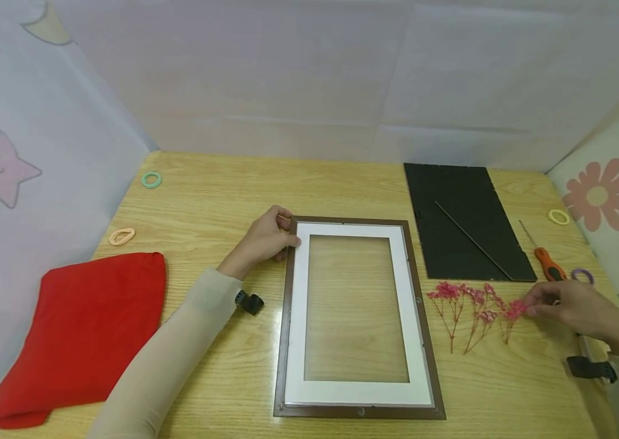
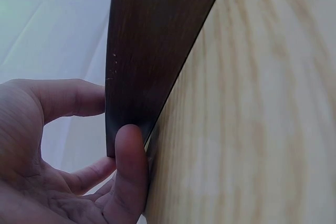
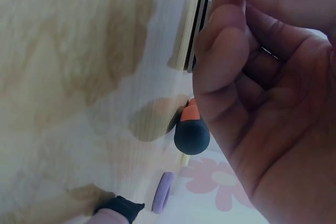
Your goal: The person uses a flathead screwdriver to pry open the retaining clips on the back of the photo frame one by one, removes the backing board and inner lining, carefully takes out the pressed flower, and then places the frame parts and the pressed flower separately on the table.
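A brown picture frame (image 1: 358,412) with a white mat (image 1: 299,317) lies flat in the middle of the wooden table (image 1: 216,195). My left hand (image 1: 287,235) grips its far left corner. In the left wrist view the thumb (image 2: 128,166) presses one side of the frame's corner (image 2: 147,51) and the fingers (image 2: 68,98) curl behind it. Three pink dried flower sprigs (image 1: 474,308) lie to the right of the frame. My right hand (image 1: 530,308) pinches the head of the rightmost sprig. The right wrist view shows only the curled fingers (image 3: 226,61); the flowers are hidden there.
A black backing board (image 1: 465,219) lies at the back right, with an orange-handled screwdriver (image 1: 547,262) beside it. A folded red cloth (image 1: 84,335) sits at the front left. Hair rings lie about: green (image 1: 151,179), peach (image 1: 122,236), yellow (image 1: 558,216), purple (image 1: 582,275).
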Tool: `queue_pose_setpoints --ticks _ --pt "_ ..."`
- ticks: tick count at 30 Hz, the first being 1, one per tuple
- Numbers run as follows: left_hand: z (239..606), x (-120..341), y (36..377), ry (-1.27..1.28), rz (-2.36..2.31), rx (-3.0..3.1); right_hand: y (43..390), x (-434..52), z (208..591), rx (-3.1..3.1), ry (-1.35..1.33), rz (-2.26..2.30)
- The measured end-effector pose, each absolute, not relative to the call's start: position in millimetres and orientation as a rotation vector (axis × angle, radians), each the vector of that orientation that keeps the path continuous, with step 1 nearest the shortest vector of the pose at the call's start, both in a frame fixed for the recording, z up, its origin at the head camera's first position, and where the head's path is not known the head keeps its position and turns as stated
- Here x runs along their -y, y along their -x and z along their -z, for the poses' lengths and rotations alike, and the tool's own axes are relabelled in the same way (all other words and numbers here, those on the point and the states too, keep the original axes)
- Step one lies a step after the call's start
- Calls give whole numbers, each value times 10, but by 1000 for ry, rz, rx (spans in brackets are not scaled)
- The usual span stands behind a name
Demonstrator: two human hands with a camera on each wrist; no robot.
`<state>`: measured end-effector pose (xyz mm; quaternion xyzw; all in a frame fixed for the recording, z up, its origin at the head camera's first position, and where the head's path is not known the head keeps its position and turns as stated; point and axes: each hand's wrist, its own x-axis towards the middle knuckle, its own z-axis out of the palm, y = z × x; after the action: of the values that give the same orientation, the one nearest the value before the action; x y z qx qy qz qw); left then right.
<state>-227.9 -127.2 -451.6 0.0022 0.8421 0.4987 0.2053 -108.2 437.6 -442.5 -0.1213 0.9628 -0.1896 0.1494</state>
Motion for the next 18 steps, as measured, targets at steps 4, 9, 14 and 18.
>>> queue_pose_setpoints --ticks 4,9,14,18 --pt "4522 1273 2284 -7 -1393 -2353 1083 -4384 4446 -2769 355 548" --pt "4516 1273 2281 -9 -1399 -2351 1081 -4387 4464 -2770 353 552" --pt "4505 1270 2278 -3 -1398 -2342 1068 -4371 4465 -2765 366 577" --pt "4496 1268 2277 1 -1398 -2334 1067 -4362 4446 -2762 338 560"
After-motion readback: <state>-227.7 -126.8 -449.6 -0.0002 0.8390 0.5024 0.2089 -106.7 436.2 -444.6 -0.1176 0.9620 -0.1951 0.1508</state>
